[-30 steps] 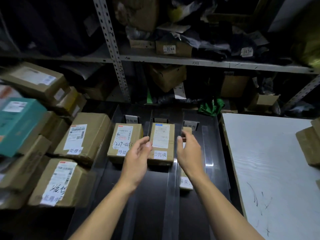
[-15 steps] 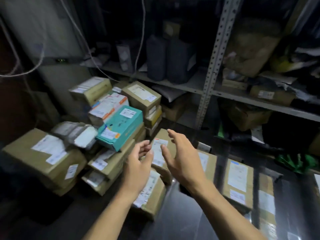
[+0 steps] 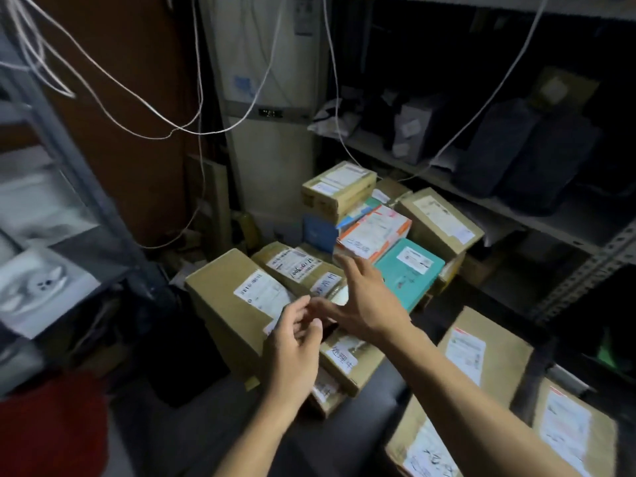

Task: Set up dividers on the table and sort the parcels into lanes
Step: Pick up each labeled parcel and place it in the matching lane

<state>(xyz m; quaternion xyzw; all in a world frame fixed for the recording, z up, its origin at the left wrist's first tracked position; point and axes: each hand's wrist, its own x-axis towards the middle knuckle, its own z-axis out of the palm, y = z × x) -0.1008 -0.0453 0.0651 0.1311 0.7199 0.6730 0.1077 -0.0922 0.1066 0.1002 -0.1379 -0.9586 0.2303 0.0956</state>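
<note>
Parcels (image 3: pixel 361 256) lie stacked below both hands, left (image 3: pixel 296 342) and right (image 3: pixel 364 304), spread open, holding nothing.

Matt cardboard parcels (image 3: pixel 237 304) w/ paper labels; metal shelf (image 3: pixel 481 201).

Single head-worn wide-angle view, looking forward and steeply down from above onto a pile of parcels (image 3: pixel 344 256) at the left end of the dark table (image 3: pixel 378 394). Both forearms enter from the lower edge, close to the lens. Shelving (image 3: pixel 481 201) fills the upper right; frame edges are blurred.
</note>
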